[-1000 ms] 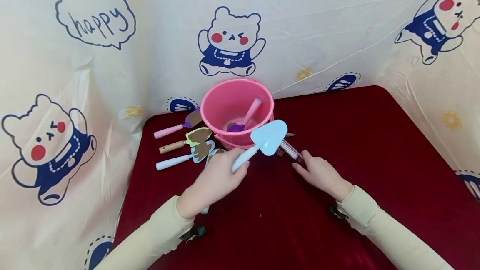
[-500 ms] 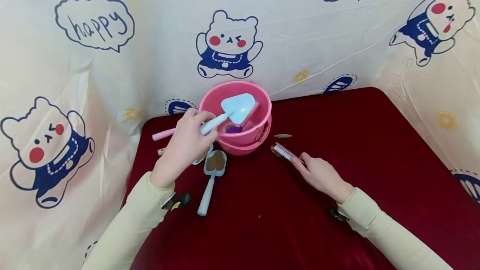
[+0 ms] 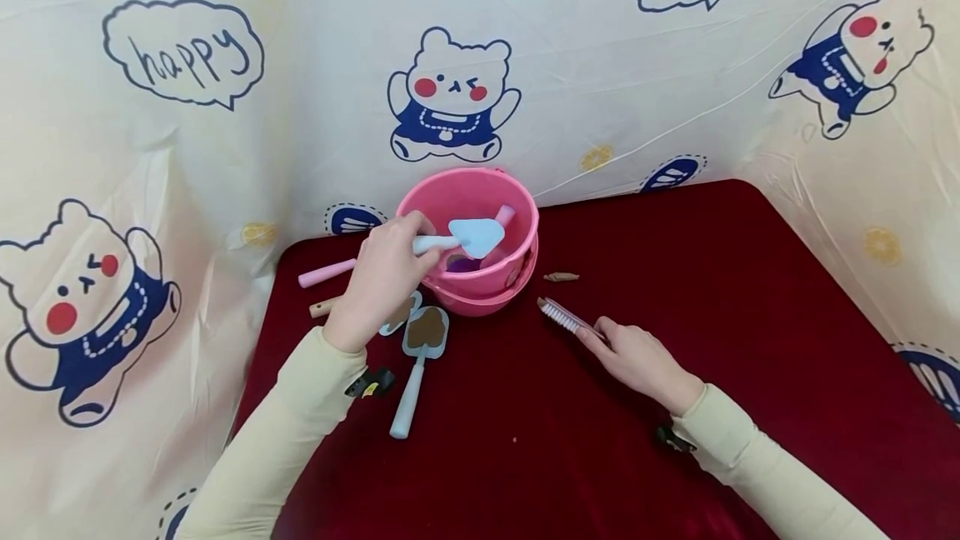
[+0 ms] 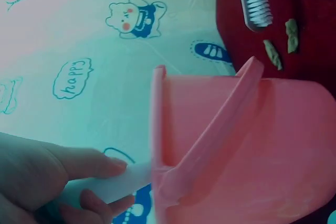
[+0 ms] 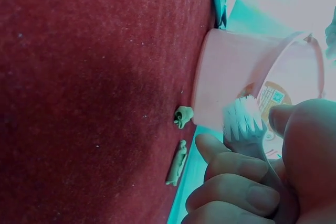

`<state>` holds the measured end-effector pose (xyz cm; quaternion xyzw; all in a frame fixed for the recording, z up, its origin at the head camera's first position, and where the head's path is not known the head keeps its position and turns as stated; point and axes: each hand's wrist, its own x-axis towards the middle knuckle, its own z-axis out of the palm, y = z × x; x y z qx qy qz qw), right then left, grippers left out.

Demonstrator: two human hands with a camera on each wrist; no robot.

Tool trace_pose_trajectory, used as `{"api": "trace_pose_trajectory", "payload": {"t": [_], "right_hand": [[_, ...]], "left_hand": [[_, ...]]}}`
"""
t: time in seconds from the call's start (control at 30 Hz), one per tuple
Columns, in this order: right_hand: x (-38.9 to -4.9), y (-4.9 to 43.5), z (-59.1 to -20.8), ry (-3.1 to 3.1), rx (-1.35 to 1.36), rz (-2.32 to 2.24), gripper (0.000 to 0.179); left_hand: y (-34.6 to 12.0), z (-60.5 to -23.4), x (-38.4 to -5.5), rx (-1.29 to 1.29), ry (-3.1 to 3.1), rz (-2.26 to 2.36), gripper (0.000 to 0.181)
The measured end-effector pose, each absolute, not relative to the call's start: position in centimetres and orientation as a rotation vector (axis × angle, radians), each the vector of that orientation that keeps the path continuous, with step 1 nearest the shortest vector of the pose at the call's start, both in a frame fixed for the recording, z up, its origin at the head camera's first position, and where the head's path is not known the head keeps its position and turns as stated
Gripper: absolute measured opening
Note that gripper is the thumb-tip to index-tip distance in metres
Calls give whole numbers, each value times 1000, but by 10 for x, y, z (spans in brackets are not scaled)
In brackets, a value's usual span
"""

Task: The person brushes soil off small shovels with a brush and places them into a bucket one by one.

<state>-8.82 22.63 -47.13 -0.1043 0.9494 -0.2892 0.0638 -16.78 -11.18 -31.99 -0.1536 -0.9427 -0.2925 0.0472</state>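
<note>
My left hand (image 3: 386, 277) grips the handle of a light blue trowel (image 3: 478, 236), its blade over the mouth of a pink bucket (image 3: 480, 283). In the left wrist view the bucket wall hides the blade; only the handle (image 4: 128, 179) shows. Inside the bucket lies a purple trowel with a pink handle (image 3: 505, 217). To the right of the bucket, my right hand (image 3: 645, 363) holds a scrubbing brush (image 3: 562, 317) with white bristles, low above the table. The right wrist view shows fingers curled round its handle, bristles (image 5: 244, 114) pointing toward the bucket.
Left of the bucket lie several trowels smeared with brown clay, including a light blue one (image 3: 423, 348) nearest me, partly overlapped by my left arm. Small clay pieces (image 5: 178, 163) lie beside the bucket on the dark red tablecloth (image 3: 675, 273). A printed curtain (image 3: 570, 90) stands behind.
My left hand has carried the light blue trowel left and back, from in front of the bucket to over its opening. My right hand and the brush have shifted only slightly.
</note>
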Motion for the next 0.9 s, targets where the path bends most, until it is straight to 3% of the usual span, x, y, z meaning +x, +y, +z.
{"api": "trace_pose_trajectory", "payload": {"t": [0.53, 0.9], "right_hand": [[-84, 227, -476, 2866, -355, -852, 38], [-82, 227, -475, 2875, -352, -841, 38]], "left_hand": [[-108, -337, -179, -480, -2839, -794, 31], [-112, -350, -189, -494, -2753, -737, 29]]}}
